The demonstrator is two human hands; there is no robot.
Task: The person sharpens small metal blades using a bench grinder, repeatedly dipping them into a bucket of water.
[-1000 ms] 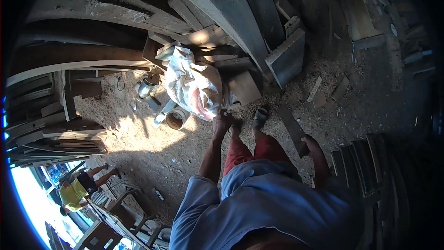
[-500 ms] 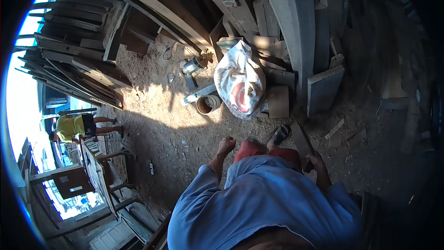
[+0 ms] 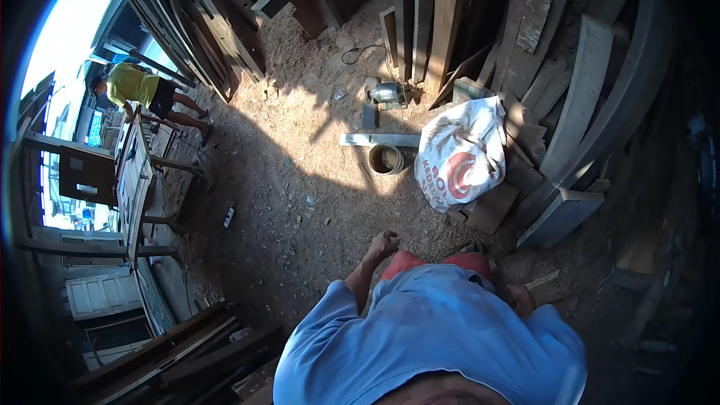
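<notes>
My left hand is in front of my left side, above the dirt floor. Its fingers are curled in and I see nothing in them. On the other side, my right forearm bends in against my body. The fingers of that hand are hidden by my blue shirt, and so is anything they hold. Ahead of me lies a full white sack with a red round print. To its left stands a round bucket, beside a pale flat bar. Behind these lies a grey motor-like machine.
Wooden boards lean along the far side, and a thick plank stands at the right. A person in a yellow shirt bends over a workbench at the left. A power strip lies on the floor; timber is stacked near left.
My view has turned left, so the sack and bucket sit further right. My right hand, which gripped a long flat blade like a handsaw's, has gone out of sight behind my shirt.
</notes>
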